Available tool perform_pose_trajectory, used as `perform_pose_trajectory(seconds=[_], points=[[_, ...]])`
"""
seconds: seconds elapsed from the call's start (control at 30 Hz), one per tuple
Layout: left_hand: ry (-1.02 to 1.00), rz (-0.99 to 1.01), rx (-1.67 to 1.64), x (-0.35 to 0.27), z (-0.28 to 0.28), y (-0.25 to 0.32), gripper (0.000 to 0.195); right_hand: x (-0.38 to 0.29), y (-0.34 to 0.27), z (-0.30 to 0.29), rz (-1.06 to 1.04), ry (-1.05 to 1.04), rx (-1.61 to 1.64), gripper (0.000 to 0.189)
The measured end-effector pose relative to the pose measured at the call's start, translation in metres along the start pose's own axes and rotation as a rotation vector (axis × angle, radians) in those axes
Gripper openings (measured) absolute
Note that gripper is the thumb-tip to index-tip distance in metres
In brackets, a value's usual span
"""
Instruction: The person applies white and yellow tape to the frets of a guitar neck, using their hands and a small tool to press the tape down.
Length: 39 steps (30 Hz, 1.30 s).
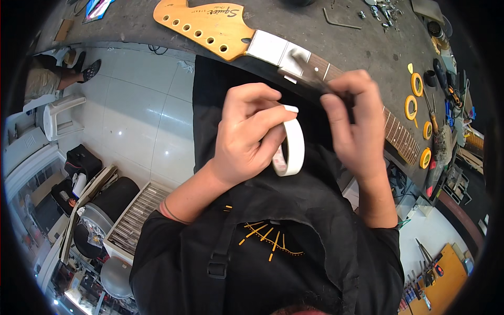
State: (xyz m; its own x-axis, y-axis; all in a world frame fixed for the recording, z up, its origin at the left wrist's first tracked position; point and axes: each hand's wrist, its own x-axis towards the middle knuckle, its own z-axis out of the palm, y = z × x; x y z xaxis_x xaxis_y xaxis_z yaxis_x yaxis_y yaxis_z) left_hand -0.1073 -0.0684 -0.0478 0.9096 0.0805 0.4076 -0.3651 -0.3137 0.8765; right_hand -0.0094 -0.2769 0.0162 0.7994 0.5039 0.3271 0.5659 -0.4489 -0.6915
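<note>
My left hand [252, 134] grips a roll of white masking tape [295, 149], its thumb and fingers pinched at the roll's upper edge. A guitar neck lies along the bench edge, its wooden headstock [201, 27] bearing writing and a row of empty tuner holes. White tape [267, 47] covers the first spaces of its fretboard [401, 138], with a loose-looking end hanging over the near side. My right hand [358, 122] holds a slim dark tool [311, 71], blurred by motion, over the edge of the taped part. The tool's kind cannot be told. My right hand hides the middle of the fretboard.
On the dark workbench [283, 19] lie a hex key [342, 24], loose metal tuners [384, 13] and several rolls of yellow tape [410, 107]. Hand tools crowd its right side. A white plastic stool [63, 116] and another person's leg [73, 76] are at left.
</note>
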Motion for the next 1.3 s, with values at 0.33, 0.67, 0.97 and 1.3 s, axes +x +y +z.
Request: perform_pose_trajectory(seconds=[0.33,0.67,0.97,1.3], points=[[0.196,0.146,0.175,0.017,-0.025,-0.002,0.027,0.014,0.096,-0.066,0.346,0.127,-0.013,0.030],[0.239,0.067,0.098,0.030,-0.037,-0.004,0.026,0.008,0.086,-0.073,0.383,0.010,-0.368,0.029],[0.091,0.088,0.154,0.033,-0.026,-0.002,0.016,0.000,0.004,-0.018,-0.089,0.145,-0.131,0.031],[-0.006,0.245,0.337,0.040,-0.014,0.010,0.027,0.006,-0.030,0.013,-0.345,0.071,0.086,0.053]])
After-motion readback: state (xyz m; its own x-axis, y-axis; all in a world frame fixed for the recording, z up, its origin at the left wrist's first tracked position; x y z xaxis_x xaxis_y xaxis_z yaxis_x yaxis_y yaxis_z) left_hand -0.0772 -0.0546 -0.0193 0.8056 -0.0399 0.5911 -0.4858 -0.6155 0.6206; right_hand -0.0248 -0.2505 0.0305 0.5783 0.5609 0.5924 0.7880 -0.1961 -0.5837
